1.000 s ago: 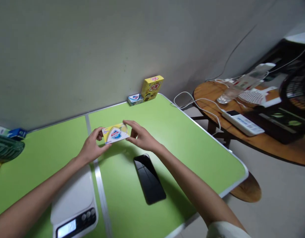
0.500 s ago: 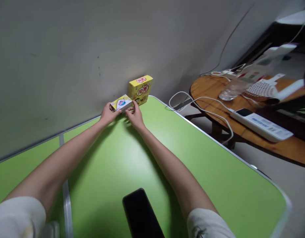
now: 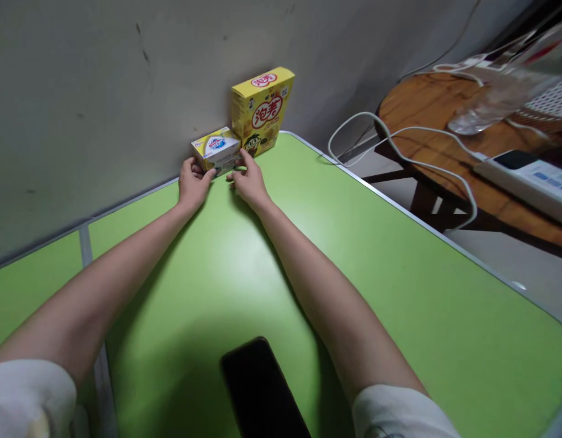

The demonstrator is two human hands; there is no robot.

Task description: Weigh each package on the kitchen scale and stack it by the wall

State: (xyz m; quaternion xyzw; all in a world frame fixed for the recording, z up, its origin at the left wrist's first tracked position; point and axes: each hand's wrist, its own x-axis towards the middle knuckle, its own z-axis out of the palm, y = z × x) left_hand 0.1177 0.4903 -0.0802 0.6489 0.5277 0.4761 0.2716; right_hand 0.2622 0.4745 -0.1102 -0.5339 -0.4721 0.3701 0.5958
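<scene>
A small yellow-and-white soap box (image 3: 217, 146) with a blue and red logo sits at the wall, by the left side of a taller yellow carton (image 3: 265, 115) with red lettering. My left hand (image 3: 194, 182) grips the soap box's left end, its thumb at the front and its fingers around the side. At the right end, my right hand (image 3: 249, 179) holds the near corner with its fingertips, close to the carton's base. Whether the soap box rests fully on the green table (image 3: 208, 261) is partly hidden by my hands.
A black phone (image 3: 263, 389) lies on the table near me. The grey wall (image 3: 103, 91) runs along the far edge. To the right, a wooden table (image 3: 413, 109) carries a clear bottle (image 3: 477, 118), a white power strip (image 3: 536, 182) and a looping white cable (image 3: 427, 170).
My hands have brought the soap box down and back, from in front of the carton's lower left to beside it. The view has moved closer and turned a little.
</scene>
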